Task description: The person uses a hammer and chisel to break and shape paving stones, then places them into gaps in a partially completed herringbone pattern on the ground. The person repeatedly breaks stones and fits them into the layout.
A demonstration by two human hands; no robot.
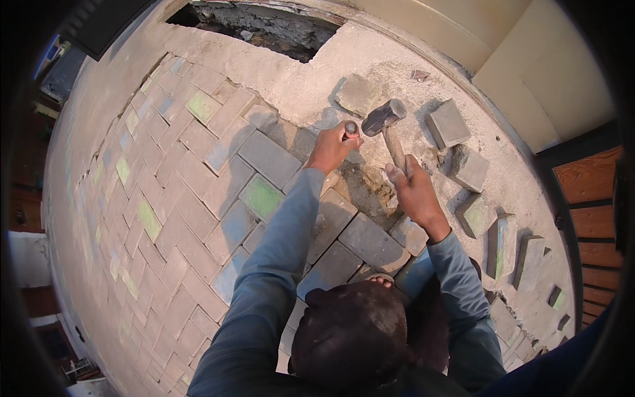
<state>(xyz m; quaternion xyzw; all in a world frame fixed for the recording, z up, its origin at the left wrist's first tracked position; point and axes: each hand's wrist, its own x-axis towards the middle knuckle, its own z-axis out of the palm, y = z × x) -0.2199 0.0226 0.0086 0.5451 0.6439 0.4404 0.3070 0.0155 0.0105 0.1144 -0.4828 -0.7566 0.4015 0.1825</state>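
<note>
**Hammer and chisel over a gap in the paving**

Right hand (413,188): fingers wrapped tight round the wooden handle of a club hammer (385,126), low on the shaft. Steel head sits up and far from the fist, tilted, just right of the chisel top and not touching it. Wrist cocked, forearm in a grey-blue sleeve coming from the near edge.

Left hand (332,147): closed fist round a chisel (351,128); only the rounded top end shows above the thumb, rest hidden in the grip. Arm stretched long and straight from near-left, same sleeve.

Below and between both hands: patch of bare dirt/sand bed (370,188) where blocks are missing. Around it, grey paving blocks (268,159) laid in herringbone, spreading left and near; a few w/ green-tinted faces, one (260,197) just left of the left forearm.

Far of the hands, a rough concrete strip (311,73) w/ loose blocks on it: one flat (357,94) just far of the hammer head, one (448,123) to the right. More loose blocks (503,245) stand on edge along the right side. Broken dark hole (264,26) at far edge. Wooden slats (592,198) at far right.

No packages, labels or containers in view.
</note>
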